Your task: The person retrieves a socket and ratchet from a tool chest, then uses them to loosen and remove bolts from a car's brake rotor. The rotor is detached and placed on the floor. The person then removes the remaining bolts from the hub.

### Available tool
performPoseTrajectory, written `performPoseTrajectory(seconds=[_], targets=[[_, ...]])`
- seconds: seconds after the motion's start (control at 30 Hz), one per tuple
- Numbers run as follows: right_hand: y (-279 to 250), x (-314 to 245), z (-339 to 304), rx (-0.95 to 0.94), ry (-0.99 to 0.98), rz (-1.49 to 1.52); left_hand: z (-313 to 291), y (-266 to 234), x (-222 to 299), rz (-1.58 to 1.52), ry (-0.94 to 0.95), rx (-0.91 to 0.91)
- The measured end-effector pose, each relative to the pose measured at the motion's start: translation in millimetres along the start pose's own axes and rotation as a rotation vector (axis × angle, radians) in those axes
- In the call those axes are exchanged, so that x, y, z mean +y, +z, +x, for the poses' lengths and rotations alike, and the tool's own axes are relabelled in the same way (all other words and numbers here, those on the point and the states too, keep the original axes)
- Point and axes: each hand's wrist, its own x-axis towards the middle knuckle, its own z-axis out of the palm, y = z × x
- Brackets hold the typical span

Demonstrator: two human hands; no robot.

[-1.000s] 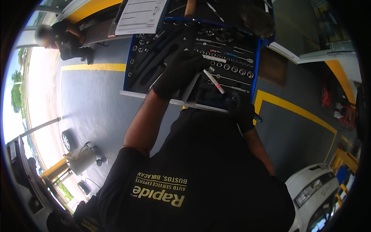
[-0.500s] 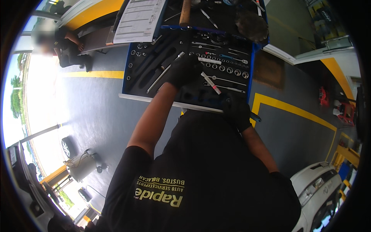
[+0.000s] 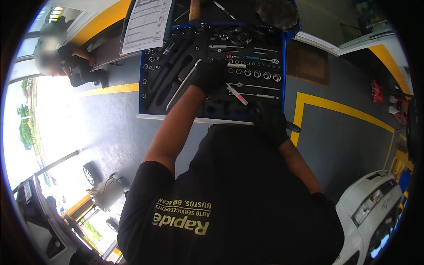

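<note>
My left hand [image 3: 209, 76], in a black glove, rests over the middle of an open tool drawer [image 3: 283, 66], beside a row of sockets [image 3: 257, 74]. Its fingers look curled in; whatever lies at their tips is lost against the dark lining. By the drawer's front right corner my gloved right hand [image 3: 270, 124] is closed around a ratchet, whose teal handle end [image 3: 293, 127] sticks out past the palm. A long metal bar [image 3: 182, 87] lies slanted left of my left hand. Between both hands is a white-and-red marker-like stick [image 3: 237, 94].
Behind the drawer, the cabinet top carries a paper form [image 3: 146, 26], a wooden handle [image 3: 194, 11] and a dark cloth-like lump [image 3: 277, 13]. A person [image 3: 75, 64] sits at the far left. A white car [image 3: 371, 212] stands at lower right, a tank [image 3: 108, 193] at lower left.
The whole view has shifted slightly, showing more of the drawer's front. Over the drawer, my left hand has moved only a little to the left. My right hand keeps its grip on the ratchet.
</note>
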Motion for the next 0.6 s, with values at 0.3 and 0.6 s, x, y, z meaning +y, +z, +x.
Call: performPoseTrajectory(seconds=[0.3,0.6], targets=[[-0.8,-0.3,-1.6,-0.122,0.127,0.059,-2.8,-3.3,6.8,-0.017,-0.079,0.03],[-0.4,1.7,-0.8,-0.132,0.126,0.012,10.0,5.6,26.9,-0.146,-0.164,-0.064]])
